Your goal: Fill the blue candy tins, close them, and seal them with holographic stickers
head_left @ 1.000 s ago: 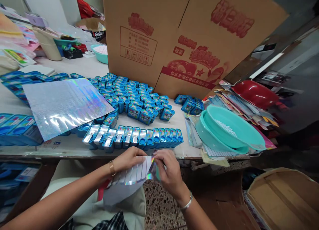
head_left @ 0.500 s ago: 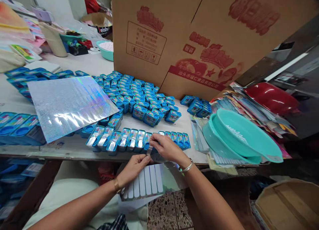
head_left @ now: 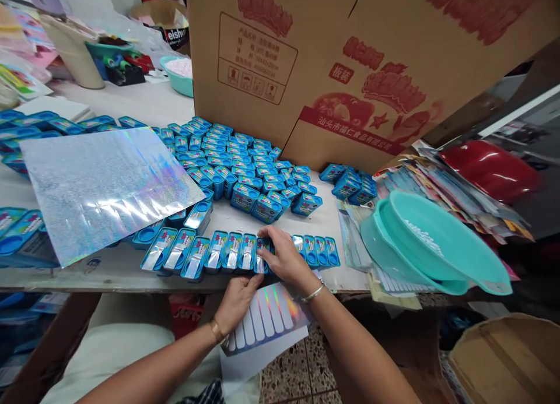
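Observation:
Low in front of the table edge, my left hand (head_left: 240,304) is closed on a shiny sticker sheet (head_left: 262,316) with long rounded strips. My right hand (head_left: 286,257) reaches over a front row of small blue plastic boxes. Its thumb and fingers are closed about one blue box (head_left: 261,265) in that row, with a silvery strip on its lid under the fingertips. Boxes to the left, such as the neighbouring box (head_left: 247,252), carry similar clear, shiny strips. The lids to the right show blue round ends (head_left: 321,251). My right palm hides part of the row.
A large silvery sheet (head_left: 109,188) lies over boxes at left. Many more blue boxes (head_left: 236,159) stand behind the row, before a tall carton (head_left: 262,60). Stacked turquoise basins (head_left: 394,252) and a paper pile (head_left: 455,200) are at right; a round cardboard piece (head_left: 507,357) is below.
My right hand has moved from near my left fingers, where it pinched a shiny strip, forward onto a box in the row. The sticker sheet has tilted and the view has shifted slightly.

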Demonstrator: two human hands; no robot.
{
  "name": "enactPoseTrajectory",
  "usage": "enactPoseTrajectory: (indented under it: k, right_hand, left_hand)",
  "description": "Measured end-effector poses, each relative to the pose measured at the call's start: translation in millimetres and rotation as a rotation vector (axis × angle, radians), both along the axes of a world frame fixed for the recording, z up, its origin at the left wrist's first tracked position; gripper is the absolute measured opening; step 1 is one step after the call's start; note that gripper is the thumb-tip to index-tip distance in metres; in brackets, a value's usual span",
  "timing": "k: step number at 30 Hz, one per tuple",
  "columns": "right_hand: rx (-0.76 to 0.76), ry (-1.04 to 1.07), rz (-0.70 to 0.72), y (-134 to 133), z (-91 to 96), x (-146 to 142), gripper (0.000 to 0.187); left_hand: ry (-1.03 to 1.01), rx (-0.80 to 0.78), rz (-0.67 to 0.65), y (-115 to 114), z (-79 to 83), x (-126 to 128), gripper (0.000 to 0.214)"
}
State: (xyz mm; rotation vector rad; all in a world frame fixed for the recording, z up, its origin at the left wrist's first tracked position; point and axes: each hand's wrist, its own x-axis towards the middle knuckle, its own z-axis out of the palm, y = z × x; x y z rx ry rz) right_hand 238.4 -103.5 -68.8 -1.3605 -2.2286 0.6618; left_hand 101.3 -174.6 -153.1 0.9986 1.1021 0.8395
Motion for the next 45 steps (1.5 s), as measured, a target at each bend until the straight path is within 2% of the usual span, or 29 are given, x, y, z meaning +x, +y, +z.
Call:
enactPoseTrajectory:
  k: [2,4,7,10,13,15,17,20,23,25,28,36,41,45]
  right_hand:
    - [0.001,0.040,-0.013,2,-3.6,-2,0.031]
    - [0.038,0.037,-0.031,2,-7.0,-6,0.023]
    - [0.145,0.041,-0.056,-9,-3.0,-4,0.023]
    - [0.209,0.106,-0.095,-40,13.9,11,0.023]
    - [0.083,0.050,-0.036,-84,27.9,35,0.017]
    - [0.042,-0.043,0.012,-110,27.8,47,0.018]
    - [0.129,-0.112,0.005,-130,21.1,55,0.022]
    - [0.353,-0.211,-0.012,-144,9.3,61,0.034]
    - [0.558,-0.305,-0.015,-148,3.0,67,0.041]
    - [0.672,-0.343,-0.012,-149,0.8,73,0.042]
    - [0.763,-0.376,0.004,-151,-1.7,80,0.042]
    - [0.811,-0.372,0.045,-144,-3.7,83,0.038]
    - [0.739,-0.298,0.039,-136,-2.4,81,0.035]
    - [0.762,-0.292,0.065,-133,-3.3,79,0.034]
  left_hand:
    - [0.022,0.036,0.033,1,-5.3,-1,0.054]
    - [0.055,0.063,0.028,0,-8.5,-2,0.052]
    - [0.091,0.065,-0.091,-4,-3.1,-8,0.055]
    - [0.049,0.130,-0.252,-8,16.2,-19,0.041]
    - [-0.016,0.149,-0.437,-9,36.9,-29,0.040]
    - [-0.029,0.121,-0.525,-8,45.1,-32,0.042]
    - [-0.046,0.086,-0.585,-6,49.5,-30,0.047]
    - [-0.131,0.022,-0.666,-5,56.4,-21,0.046]
    - [-0.187,-0.038,-0.700,-5,68.3,-11,0.044]
    - [-0.150,-0.055,-0.705,-6,76.8,-5,0.044]
    - [-0.063,-0.061,-0.692,-5,85.0,1,0.046]
    - [-0.066,-0.127,-0.644,1,86.6,3,0.045]
    - [-0.045,-0.159,-0.630,5,88.8,-1,0.043]
    - [-0.073,-0.187,-0.620,8,84.8,-2,0.043]
